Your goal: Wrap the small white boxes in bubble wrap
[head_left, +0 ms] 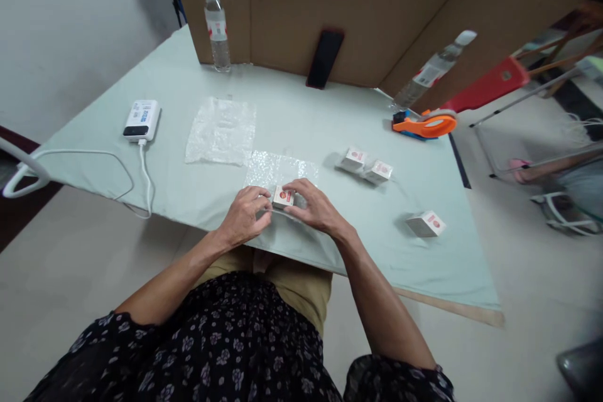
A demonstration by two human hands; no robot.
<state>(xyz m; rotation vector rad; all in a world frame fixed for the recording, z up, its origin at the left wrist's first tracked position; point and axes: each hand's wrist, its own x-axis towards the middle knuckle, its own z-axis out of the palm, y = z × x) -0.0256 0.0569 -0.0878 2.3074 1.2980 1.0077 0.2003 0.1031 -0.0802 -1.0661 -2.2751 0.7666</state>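
Observation:
A small white box with a red mark (283, 196) sits on the near end of a sheet of bubble wrap (277, 171), close to the table's front edge. My left hand (245, 213) curls its fingers against the box's left side. From the right, my right hand (315, 204) pinches the same box, fingers over its top edge. Both hands rest on the pale green table (301, 113).
A clear plastic bag (221, 130) lies left of centre. Two wrapped small boxes (365, 164) sit to the right, and one bare box (426, 223) nearer the edge. An orange tape dispenser (424, 123), two water bottles (217, 25), a dark phone (325, 58) and a cabled power bank (142, 119) stand around.

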